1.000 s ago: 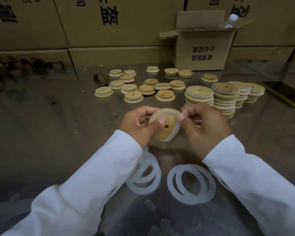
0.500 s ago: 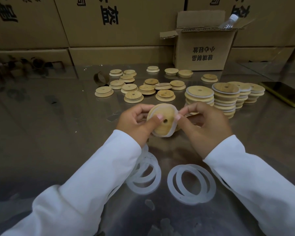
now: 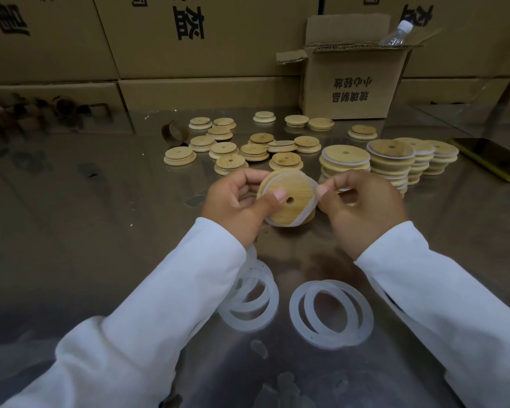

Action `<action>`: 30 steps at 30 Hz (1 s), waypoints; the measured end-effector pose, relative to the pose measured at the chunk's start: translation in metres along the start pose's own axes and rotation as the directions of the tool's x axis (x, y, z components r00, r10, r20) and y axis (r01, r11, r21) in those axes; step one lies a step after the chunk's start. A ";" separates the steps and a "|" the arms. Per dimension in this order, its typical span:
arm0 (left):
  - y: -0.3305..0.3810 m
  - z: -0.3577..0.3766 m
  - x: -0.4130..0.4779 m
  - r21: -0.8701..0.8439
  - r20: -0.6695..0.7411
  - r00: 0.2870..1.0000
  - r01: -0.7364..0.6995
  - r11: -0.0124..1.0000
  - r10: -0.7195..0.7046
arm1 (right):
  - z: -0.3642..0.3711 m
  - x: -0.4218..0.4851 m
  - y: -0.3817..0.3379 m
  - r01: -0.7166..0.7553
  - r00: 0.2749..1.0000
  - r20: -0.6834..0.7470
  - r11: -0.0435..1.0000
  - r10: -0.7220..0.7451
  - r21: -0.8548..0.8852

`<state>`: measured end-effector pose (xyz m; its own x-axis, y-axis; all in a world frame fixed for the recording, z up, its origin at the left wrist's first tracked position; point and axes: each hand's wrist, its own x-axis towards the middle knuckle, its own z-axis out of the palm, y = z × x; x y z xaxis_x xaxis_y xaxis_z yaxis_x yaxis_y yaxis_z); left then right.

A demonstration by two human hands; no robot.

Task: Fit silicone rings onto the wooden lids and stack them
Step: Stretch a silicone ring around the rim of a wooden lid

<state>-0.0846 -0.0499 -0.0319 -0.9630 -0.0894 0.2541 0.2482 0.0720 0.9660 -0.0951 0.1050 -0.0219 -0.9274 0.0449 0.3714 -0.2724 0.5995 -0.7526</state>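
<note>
Just above the bench (image 3: 100, 219), the left hand (image 3: 233, 203) is holding the wooden lid (image 3: 290, 191) in a narrow grip while the right hand (image 3: 364, 209) is pinching the silicone ring (image 3: 312, 187) at its edge, ideally stretching it evenly round the rim without twisting.

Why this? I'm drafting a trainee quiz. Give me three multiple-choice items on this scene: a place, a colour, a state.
1. The ringed lid stacks stand: A far left; B beyond the right hand; C nearest the camera.
2. The phone has an edge that is: A yellow; B red; C blue.
3. The left hand: A lies flat; B grips a wooden lid; C holds the phone.
Key: B, they rise behind that hand; A, a yellow rim shows; B, its thumb presses the lid's face.
</note>
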 end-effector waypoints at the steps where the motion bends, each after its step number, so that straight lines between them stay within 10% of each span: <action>1: 0.000 -0.001 0.000 0.000 -0.002 1.000 -0.006 1.000 0.006 | 0.000 0.000 0.000 0.003 1.000 0.006 1.000 -0.003 -0.002; 16: -0.009 -0.003 0.003 -0.252 0.031 0.991 0.134 0.958 -0.130 | 0.012 -0.013 0.000 0.062 0.998 -0.023 0.992 -0.059 0.112; 30: -0.005 -0.001 0.000 0.034 0.099 0.994 0.045 0.998 -0.048 | 0.009 -0.007 0.003 0.050 0.998 -0.034 0.998 -0.052 -0.043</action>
<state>-0.0855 -0.0517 -0.0367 -0.9795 0.0062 0.2013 0.2009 0.1016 0.9743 -0.0917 0.0989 -0.0316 -0.9028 0.0413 0.4281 -0.3071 0.6350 -0.7089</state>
